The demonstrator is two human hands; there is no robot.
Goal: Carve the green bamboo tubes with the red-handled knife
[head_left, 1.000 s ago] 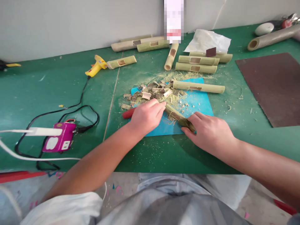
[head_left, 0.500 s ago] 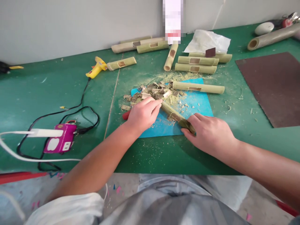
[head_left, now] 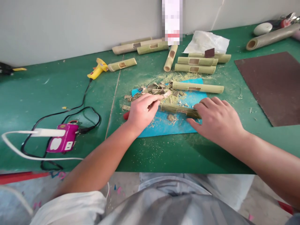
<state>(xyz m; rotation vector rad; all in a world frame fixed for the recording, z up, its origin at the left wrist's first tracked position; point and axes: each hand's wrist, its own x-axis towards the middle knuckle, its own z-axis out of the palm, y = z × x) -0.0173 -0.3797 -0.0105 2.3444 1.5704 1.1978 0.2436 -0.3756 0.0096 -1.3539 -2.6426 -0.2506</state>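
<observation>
A green bamboo tube [head_left: 179,110] with a cut-out in its side lies nearly level across the blue sheet [head_left: 161,128]. My left hand [head_left: 144,111] is at its left end, index finger stretched towards the chips and thumb apart. Around the tube's right end, my right hand [head_left: 217,115] has its fingers spread and thumb held away; the palm side is hidden. A small clump of shavings [head_left: 172,118] sits just below the tube. Behind my left hand is a heap of bamboo chips [head_left: 157,89] and dust. Part of a red handle [head_left: 126,115] shows beside my left hand.
Another cut bamboo tube [head_left: 198,87] lies at the sheet's far edge, with several more behind it. A yellow glue gun [head_left: 98,68] trails its cord to a purple power strip [head_left: 63,137]. To the right is a dark brown sheet [head_left: 269,87].
The tube has swung from slanted to nearly level. A clump of shavings now lies below it. My right hand has loosened and moved away and right; my left index finger has stretched out.
</observation>
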